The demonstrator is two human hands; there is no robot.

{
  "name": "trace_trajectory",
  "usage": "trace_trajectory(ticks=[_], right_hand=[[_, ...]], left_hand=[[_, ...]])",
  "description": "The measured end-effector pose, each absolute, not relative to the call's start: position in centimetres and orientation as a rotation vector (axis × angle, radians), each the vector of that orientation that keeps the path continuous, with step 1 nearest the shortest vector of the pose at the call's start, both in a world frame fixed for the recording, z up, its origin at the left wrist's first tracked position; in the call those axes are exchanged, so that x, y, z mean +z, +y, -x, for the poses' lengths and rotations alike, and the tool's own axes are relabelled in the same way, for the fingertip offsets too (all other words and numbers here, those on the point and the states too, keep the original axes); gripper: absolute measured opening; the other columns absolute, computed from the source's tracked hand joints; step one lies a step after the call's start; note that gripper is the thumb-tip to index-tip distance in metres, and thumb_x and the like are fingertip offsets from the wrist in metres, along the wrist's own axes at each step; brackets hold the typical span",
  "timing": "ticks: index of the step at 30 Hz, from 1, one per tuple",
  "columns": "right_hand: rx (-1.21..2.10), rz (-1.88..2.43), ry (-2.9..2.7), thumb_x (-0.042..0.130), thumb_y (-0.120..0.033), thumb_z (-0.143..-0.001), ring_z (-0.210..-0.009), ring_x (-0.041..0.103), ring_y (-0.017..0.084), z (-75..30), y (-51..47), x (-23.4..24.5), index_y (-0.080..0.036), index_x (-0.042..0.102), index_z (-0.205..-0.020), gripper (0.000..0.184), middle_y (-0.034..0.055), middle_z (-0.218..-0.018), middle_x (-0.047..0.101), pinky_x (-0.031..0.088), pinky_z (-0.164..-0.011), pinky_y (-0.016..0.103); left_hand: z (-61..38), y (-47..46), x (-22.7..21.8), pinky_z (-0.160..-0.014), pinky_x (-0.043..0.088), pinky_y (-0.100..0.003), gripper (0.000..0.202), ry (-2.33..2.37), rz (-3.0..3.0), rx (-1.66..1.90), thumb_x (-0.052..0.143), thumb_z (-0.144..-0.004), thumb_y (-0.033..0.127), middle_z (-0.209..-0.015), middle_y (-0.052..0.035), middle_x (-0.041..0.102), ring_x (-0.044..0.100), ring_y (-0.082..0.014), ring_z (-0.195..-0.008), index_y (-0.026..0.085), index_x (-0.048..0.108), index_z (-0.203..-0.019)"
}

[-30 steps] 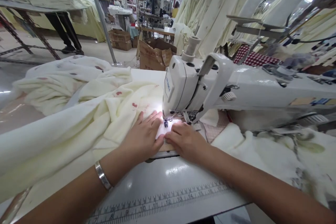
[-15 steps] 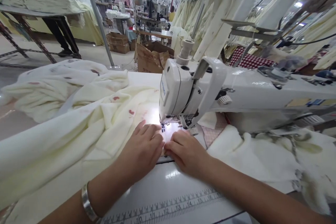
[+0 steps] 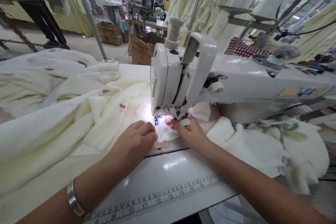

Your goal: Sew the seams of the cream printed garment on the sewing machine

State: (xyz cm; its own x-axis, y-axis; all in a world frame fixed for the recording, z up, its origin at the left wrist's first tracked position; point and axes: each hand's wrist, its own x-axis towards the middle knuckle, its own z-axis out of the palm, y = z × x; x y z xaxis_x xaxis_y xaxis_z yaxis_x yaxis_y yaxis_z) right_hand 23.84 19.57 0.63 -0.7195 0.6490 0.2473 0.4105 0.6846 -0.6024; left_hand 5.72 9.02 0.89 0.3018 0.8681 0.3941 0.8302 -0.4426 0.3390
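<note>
A white sewing machine (image 3: 168,73) stands over cream fleece fabric (image 3: 105,112) with small red prints. Its lamp brightly lights the cloth around the presser foot (image 3: 156,120). My left hand (image 3: 139,138), a silver bangle on its wrist, is closed on the fabric just left of and nearer me than the foot. To the right of the foot, my right hand (image 3: 193,134) reaches under the machine head with its fingers stretched out over the lit cloth. The machine's lower parts partly cover those fingers. A small tan strip (image 3: 160,145) lies by the fabric's near edge.
A printed ruler scale (image 3: 157,199) runs along the table's near edge. More cream fabric (image 3: 262,147) lies to the right under the machine arm. A thread cone (image 3: 174,29) rises behind the head. Cardboard boxes (image 3: 141,47) and a metal pole (image 3: 88,14) are beyond the table.
My right hand has moved away from my left, forward beneath the machine head, and its fingers have straightened. My left hand stays by the foot. The whole view has shifted slightly.
</note>
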Motion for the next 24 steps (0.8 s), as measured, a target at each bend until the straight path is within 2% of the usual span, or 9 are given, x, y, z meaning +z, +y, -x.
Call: trace_trajectory(ticks=[3, 5, 13, 17, 22, 24], right_hand=[[0.574, 0.777, -2.574, 0.048, -0.031, -0.09, -0.091, 0.06, 0.023, -24.3, 18.7, 1.5, -0.02, 0.069, -0.085, 0.025, 0.0065, -0.088, 0.068, 0.047, -0.08, 0.039], [0.468, 0.779, -2.639, 0.049, -0.029, -0.089, -0.098, 0.056, 0.027, -24.4, 18.5, 1.8, -0.02, 0.07, -0.084, 0.023, 0.0082, -0.092, 0.068, 0.044, -0.085, 0.044], [0.17, 0.889, -2.77, 0.055, -0.022, -0.086, -0.103, 0.05, 0.03, -23.4, 19.6, 1.5, -0.018, 0.069, -0.089, 0.015, 0.0108, -0.099, 0.066, 0.042, -0.084, 0.045], [0.073, 0.879, -2.777, 0.056, -0.022, -0.086, -0.1, 0.051, 0.03, -23.3, 19.8, 1.1, -0.017, 0.068, -0.081, 0.014, 0.0115, -0.092, 0.065, 0.044, -0.081, 0.044], [0.011, 0.813, -2.77, 0.061, -0.021, -0.082, -0.097, 0.052, 0.03, -23.2, 19.8, 1.1, -0.019, 0.066, -0.072, 0.011, 0.0104, -0.084, 0.064, 0.046, -0.075, 0.043], [-0.004, 0.791, -2.757, 0.061, -0.021, -0.081, -0.095, 0.053, 0.03, -23.2, 20.0, 1.0, -0.019, 0.066, -0.073, 0.01, 0.0099, -0.082, 0.064, 0.047, -0.074, 0.043]], left_hand=[[-5.6, 9.0, 0.7, -0.071, 0.046, -0.03, 0.024, 1.595, -2.483, 0.859, 0.041, -0.092, 0.015, -0.084, -0.0041, 0.059, 0.049, -0.015, -0.077, 0.015, 0.061, -0.077], [-5.4, 9.2, 0.6, -0.072, 0.046, -0.029, 0.023, 1.574, -2.487, 0.872, 0.043, -0.093, 0.018, -0.085, -0.0033, 0.06, 0.05, -0.0142, -0.078, 0.015, 0.06, -0.077], [-3.8, 12.0, 0.0, -0.069, 0.046, -0.027, 0.029, 1.718, -2.492, 0.953, 0.042, -0.093, 0.028, -0.079, -0.0028, 0.06, 0.053, -0.0151, -0.078, 0.017, 0.058, -0.071], [-3.4, 12.6, -0.6, -0.068, 0.046, -0.027, 0.028, 1.797, -2.447, 0.856, 0.045, -0.092, 0.028, -0.078, -0.0029, 0.06, 0.055, -0.0158, -0.078, 0.018, 0.058, -0.069], [-3.9, 13.2, 0.6, -0.064, 0.047, -0.027, 0.036, 1.861, -2.469, 0.767, 0.041, -0.093, 0.026, -0.074, -0.0028, 0.058, 0.054, -0.0153, -0.073, 0.018, 0.052, -0.059], [-3.2, 13.3, 1.7, -0.071, 0.048, -0.033, 0.031, 1.902, -2.543, 0.662, 0.042, -0.092, 0.027, -0.083, -0.0051, 0.06, 0.055, -0.0192, -0.081, 0.017, 0.056, -0.066]])
